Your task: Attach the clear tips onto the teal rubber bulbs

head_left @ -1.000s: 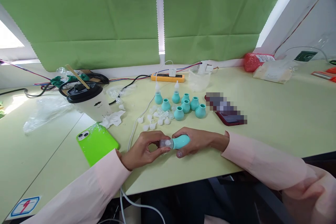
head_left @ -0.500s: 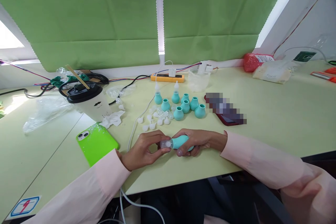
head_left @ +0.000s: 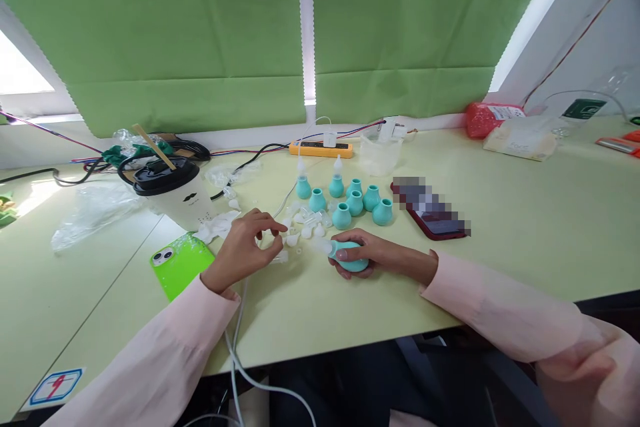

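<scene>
The right hand's fingers (head_left: 345,254) wrap the teal rubber bulb with a clear tip (head_left: 353,260) above the pale green bench (head_left: 430,287). The left hand (head_left: 249,245) hovers near small white plastic tips (head_left: 292,239), fingers parted.

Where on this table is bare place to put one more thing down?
Bare table lies right of the red-cased phone, nearer than the red package; a smaller patch lies between the green phone and the number sticker. Crowded: mid-table, with teal bulbs and small clear parts; back left, around the cup, cables and plastic film.
</scene>
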The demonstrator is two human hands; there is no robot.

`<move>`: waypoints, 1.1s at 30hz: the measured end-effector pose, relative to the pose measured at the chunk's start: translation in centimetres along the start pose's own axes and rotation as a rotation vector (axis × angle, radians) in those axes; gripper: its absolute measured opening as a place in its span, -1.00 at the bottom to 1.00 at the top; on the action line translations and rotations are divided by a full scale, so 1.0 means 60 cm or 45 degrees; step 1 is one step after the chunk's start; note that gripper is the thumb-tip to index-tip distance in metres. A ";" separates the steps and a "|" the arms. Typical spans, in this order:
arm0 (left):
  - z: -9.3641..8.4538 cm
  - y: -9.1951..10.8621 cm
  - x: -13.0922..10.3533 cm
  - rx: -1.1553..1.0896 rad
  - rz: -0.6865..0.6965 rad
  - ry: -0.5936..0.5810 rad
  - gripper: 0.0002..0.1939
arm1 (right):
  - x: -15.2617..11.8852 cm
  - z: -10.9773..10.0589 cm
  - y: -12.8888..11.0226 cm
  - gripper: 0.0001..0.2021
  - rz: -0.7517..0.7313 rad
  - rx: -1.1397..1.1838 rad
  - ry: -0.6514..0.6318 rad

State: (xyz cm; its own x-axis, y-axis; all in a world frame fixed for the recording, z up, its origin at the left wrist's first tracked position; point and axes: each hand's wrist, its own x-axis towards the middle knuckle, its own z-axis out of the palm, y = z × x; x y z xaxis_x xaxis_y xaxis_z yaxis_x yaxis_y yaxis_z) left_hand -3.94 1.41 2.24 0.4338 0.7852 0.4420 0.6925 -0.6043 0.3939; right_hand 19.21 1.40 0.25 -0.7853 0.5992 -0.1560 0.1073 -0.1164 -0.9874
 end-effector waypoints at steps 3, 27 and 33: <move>0.008 0.000 -0.003 0.153 0.091 -0.115 -0.80 | 0.001 0.006 -0.001 -0.76 -0.062 -0.038 0.037; 0.049 0.009 -0.013 0.076 -0.138 0.198 -0.82 | 0.002 0.018 0.005 -0.76 -0.104 -0.042 0.053; 0.035 0.033 -0.016 -1.186 -0.495 0.134 -0.63 | 0.005 0.022 0.013 -0.73 -0.075 -0.165 0.142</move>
State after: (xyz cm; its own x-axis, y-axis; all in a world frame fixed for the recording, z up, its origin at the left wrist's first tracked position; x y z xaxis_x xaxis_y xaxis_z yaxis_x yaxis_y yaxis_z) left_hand -1.77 -0.26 0.91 0.1899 0.9612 0.2002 0.0308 -0.2096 0.9773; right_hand 18.27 0.43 -0.53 -0.7206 0.6871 -0.0930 0.1469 0.0202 -0.9889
